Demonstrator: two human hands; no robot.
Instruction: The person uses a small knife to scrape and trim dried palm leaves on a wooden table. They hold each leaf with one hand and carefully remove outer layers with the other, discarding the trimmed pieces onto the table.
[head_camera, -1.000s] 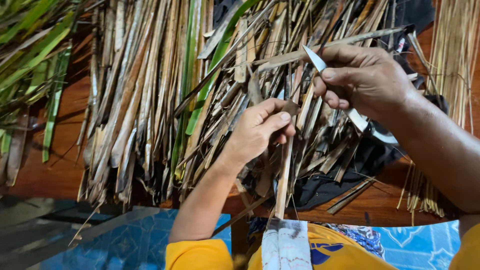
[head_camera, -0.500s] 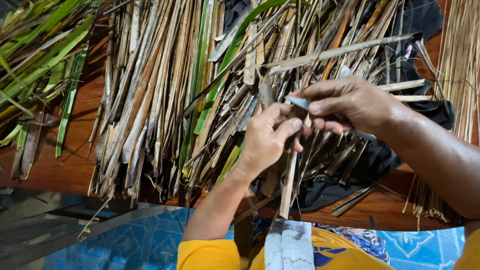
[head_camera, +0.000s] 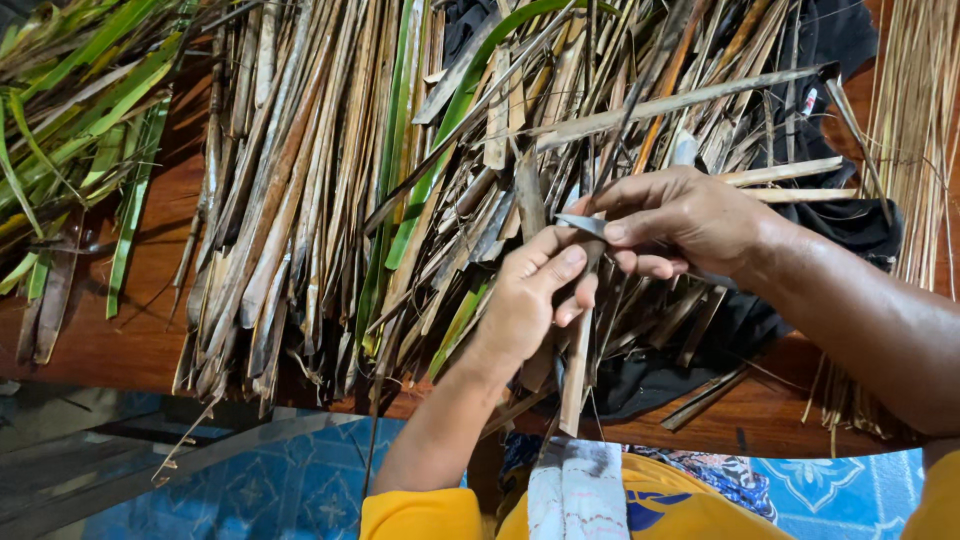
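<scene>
My left hand (head_camera: 528, 296) pinches a dry, tan leaf strip (head_camera: 575, 375) that runs down toward my lap. My right hand (head_camera: 680, 220) grips a small knife (head_camera: 580, 224), whose grey blade lies against the top of the strip, right by my left thumb. Both hands meet over a heap of dried palm leaves (head_camera: 330, 190) on a reddish wooden surface (head_camera: 110, 340).
Fresh green leaves (head_camera: 70, 110) lie at the left. A bundle of thin straw-coloured stalks (head_camera: 915, 140) lies at the right. Black cloth (head_camera: 720, 340) sits under the pile near my right forearm. A folded whitish strip (head_camera: 580, 490) rests on my yellow-clad lap above blue patterned floor tiles (head_camera: 250, 480).
My right hand has come down and left with the knife, from raised above the pile to against the strip held by my left hand. The left hand has stayed on the strip.
</scene>
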